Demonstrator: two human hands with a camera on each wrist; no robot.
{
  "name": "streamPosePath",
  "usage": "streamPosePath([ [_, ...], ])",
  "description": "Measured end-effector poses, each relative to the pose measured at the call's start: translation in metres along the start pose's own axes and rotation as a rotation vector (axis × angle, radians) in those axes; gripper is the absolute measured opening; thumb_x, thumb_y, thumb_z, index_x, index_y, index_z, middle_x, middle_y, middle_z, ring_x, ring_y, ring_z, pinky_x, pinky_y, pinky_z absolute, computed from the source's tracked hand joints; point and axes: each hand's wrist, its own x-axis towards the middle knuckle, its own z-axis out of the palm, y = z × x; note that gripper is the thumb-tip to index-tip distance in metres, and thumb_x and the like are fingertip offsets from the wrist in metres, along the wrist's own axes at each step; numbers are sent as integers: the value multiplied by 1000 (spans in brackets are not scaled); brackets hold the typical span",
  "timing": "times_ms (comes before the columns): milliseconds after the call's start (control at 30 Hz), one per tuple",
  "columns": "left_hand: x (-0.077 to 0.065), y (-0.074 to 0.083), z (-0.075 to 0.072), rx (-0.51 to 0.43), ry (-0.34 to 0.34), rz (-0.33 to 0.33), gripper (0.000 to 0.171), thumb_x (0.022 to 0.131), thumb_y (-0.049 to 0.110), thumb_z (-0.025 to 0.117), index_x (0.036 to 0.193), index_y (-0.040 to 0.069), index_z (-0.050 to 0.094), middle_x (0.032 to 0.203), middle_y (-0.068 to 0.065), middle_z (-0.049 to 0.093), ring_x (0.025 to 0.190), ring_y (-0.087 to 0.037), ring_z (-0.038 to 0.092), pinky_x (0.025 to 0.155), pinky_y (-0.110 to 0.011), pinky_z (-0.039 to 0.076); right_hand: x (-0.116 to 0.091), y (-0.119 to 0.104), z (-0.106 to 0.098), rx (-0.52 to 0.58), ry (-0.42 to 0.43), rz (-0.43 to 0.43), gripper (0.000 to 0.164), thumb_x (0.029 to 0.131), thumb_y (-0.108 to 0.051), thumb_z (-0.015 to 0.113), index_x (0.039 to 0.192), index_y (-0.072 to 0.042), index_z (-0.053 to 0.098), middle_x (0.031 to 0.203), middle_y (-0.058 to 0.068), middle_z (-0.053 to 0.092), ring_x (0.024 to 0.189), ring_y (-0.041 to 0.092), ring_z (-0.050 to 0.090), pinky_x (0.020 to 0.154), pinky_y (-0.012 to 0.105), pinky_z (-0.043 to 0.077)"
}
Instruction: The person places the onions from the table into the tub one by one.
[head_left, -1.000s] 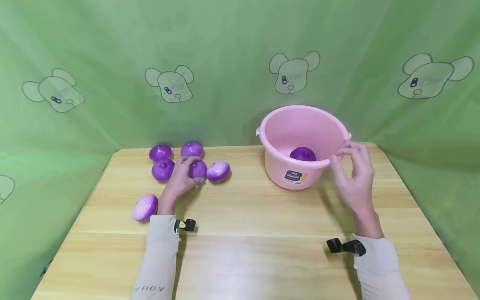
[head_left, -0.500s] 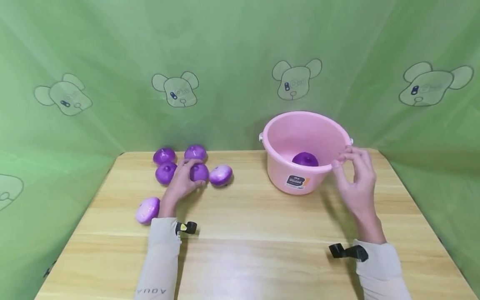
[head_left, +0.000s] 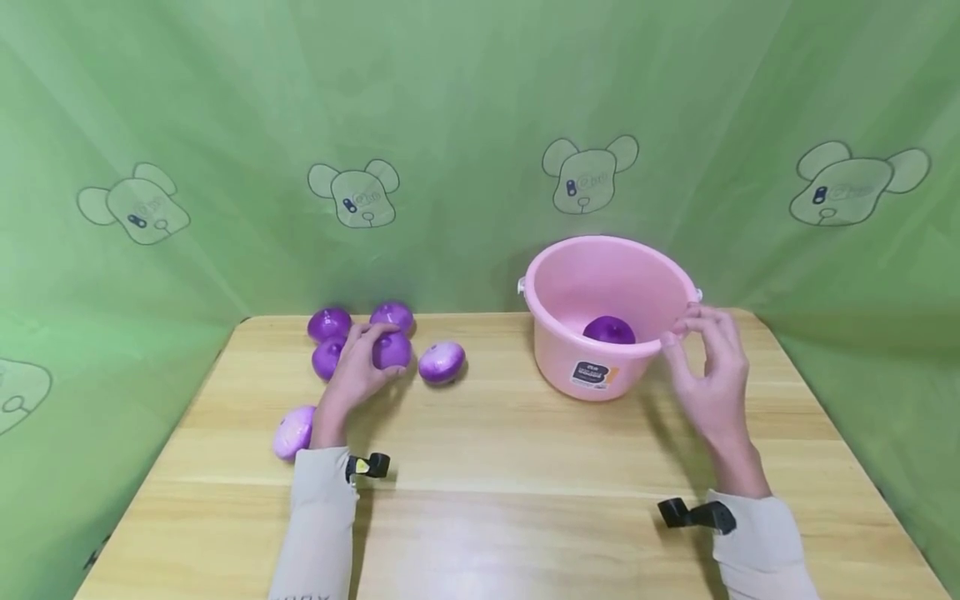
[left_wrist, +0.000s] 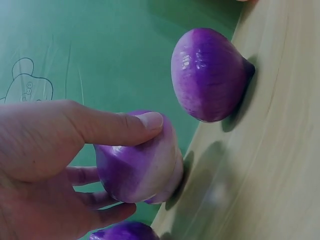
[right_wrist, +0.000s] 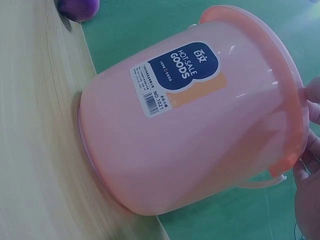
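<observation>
My left hand [head_left: 352, 372] grips a purple onion [head_left: 392, 351] with the thumb on one side and fingers on the other. In the left wrist view the held onion [left_wrist: 137, 165] has a pale half facing the table and overlaps another behind it. A pale-topped onion [head_left: 442, 363] lies just right of that hand, with a gap between. My right hand [head_left: 712, 375] pinches the right rim of a pink bucket [head_left: 555, 360]. One dark purple onion [head_left: 609, 331] sits inside the bucket. The right wrist view shows the bucket's labelled side [right_wrist: 200, 135] and the fingers at its rim.
Behind the left hand are a back-left onion [head_left: 330, 323], a back onion [head_left: 392, 315] and a partly hidden onion [head_left: 327, 358]. Another pale onion [head_left: 294, 433] lies by the left wrist. A green curtain [head_left: 465, 167] closes off the wooden table's [head_left: 510, 467] back.
The onion in my left hand has shifted slightly up and left, away from the pale one beside it. My right hand stays on the bucket rim. The head view has tilted slightly.
</observation>
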Motion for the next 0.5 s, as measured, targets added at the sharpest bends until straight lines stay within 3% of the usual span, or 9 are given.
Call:
streamPosePath([
  [100,-1,2,0,-6,2,0,74,83,9,84,148,14,51,149,-24,38,131,-51,46,101,-72,44,-1,0,1,11,8,-2,12,86,16,61,95,23,59,112,18,57,116,32,52,117,39,40],
  [267,-2,5,-2,-2,12,8,75,82,9,85,149,13,51,149,-24,39,131,-50,46,102,-72,44,-2,1,1,18,9,-13,12,85,17,61,94,24,58,111,38,51,115,31,52,117,38,40],
  [500,-4,9,-4,9,48,54,75,82,8,85,148,15,52,148,-24,39,132,-48,46,101,-72,43,-2,2,1,20,13,-24,12,86,16,61,94,24,59,110,36,52,115,33,52,116,36,41],
])
